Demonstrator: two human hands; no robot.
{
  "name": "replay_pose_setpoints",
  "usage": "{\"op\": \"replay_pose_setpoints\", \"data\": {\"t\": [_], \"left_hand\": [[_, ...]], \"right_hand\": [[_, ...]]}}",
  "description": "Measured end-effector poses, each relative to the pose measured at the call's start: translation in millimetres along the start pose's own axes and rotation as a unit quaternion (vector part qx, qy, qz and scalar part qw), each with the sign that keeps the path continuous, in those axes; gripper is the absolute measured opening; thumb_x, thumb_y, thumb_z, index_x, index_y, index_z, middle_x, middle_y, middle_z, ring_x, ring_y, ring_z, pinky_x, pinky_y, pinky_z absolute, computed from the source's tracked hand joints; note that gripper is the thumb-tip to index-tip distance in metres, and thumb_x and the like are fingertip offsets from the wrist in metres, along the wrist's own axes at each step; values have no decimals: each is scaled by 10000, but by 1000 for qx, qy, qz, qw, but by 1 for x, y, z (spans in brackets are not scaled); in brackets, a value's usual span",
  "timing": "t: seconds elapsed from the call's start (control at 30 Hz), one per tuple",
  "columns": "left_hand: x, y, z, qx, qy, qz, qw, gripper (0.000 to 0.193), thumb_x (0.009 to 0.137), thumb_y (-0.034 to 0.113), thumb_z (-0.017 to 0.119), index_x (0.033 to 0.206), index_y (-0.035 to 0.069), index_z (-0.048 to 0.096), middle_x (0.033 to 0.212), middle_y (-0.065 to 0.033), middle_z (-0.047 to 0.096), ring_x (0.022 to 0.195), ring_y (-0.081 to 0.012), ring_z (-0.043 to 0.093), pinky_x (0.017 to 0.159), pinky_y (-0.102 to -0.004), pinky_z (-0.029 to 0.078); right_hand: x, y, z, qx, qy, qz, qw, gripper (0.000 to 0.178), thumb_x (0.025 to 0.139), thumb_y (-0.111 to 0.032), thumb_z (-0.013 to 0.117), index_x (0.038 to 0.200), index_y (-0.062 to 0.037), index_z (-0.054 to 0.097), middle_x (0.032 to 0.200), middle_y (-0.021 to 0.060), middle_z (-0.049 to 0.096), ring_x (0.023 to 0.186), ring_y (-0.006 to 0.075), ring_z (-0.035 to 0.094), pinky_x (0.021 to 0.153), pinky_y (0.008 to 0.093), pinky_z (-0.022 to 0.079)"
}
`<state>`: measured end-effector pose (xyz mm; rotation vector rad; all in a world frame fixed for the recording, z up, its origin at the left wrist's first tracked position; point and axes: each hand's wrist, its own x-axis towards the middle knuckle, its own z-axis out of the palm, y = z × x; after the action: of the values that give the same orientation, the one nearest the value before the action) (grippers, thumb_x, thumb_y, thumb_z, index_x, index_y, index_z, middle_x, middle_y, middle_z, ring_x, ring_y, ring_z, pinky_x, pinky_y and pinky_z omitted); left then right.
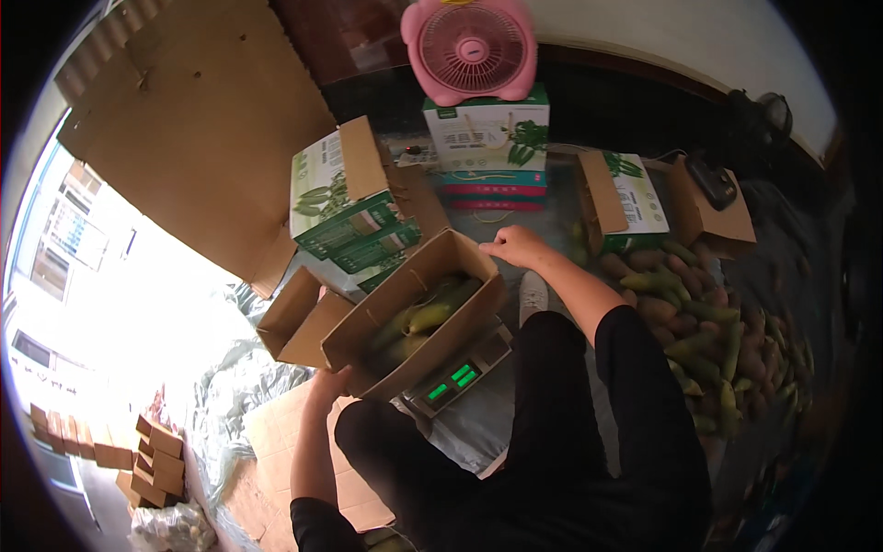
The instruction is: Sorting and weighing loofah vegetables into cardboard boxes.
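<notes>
An open cardboard box point(405, 354) stands in front of me on a digital scale point(464, 375) with a lit green display. Several long green vegetables point(441, 308) lie inside it, their exact kind unclear. My left hand point(333, 379) grips the box's near left corner, its fingers partly hidden by the cardboard. At the far right corner my right hand point(513, 246) is closed, with thumb and fingertips pinching the rim. An empty smaller carton point(299, 317) leans against the box's left side.
Green-and-white printed cartons point(336, 198) stack beyond the box. A pink fan point(472, 51) sits on another carton at the back. To the right spreads a heap of green and brown vegetables point(704, 322). Plastic sheeting point(225, 396) and flat cardboard point(294, 451) lie at the left.
</notes>
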<state>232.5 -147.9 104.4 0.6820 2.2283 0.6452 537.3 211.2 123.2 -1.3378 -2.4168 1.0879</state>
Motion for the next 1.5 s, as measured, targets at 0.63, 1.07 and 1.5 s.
{"op": "replay_pose_setpoints", "data": {"t": [0.63, 1.07, 1.5], "left_hand": [[14, -52, -29, -87, 98, -36, 991, 274, 764, 165, 610, 843, -95, 644, 741, -115, 651, 663, -183, 608, 611, -347, 479], [-118, -265, -104, -97, 276, -128, 947, 351, 766, 264, 615, 894, -58, 670, 755, -156, 673, 704, -215, 647, 654, -342, 494], [-305, -412, -108, 206, 225, -423, 853, 455, 804, 418, 580, 1043, 35, 641, 1057, -239, 610, 1025, -386, 570, 872, -452, 456]], "right_hand": [[21, -110, 31, -293, -18, -58, 954, 291, 706, -265, 565, 864, -58, 696, 959, 176, 654, 915, 349, 623, 791, 440, 492], [-60, -265, 172, -291, -121, -266, 911, 249, 694, -140, 531, 845, -37, 700, 892, 190, 668, 881, 339, 644, 750, 417, 511], [-238, -286, 364, -293, -390, -211, 847, 226, 714, -121, 582, 892, -45, 699, 970, 174, 663, 925, 291, 648, 781, 396, 519]]}}
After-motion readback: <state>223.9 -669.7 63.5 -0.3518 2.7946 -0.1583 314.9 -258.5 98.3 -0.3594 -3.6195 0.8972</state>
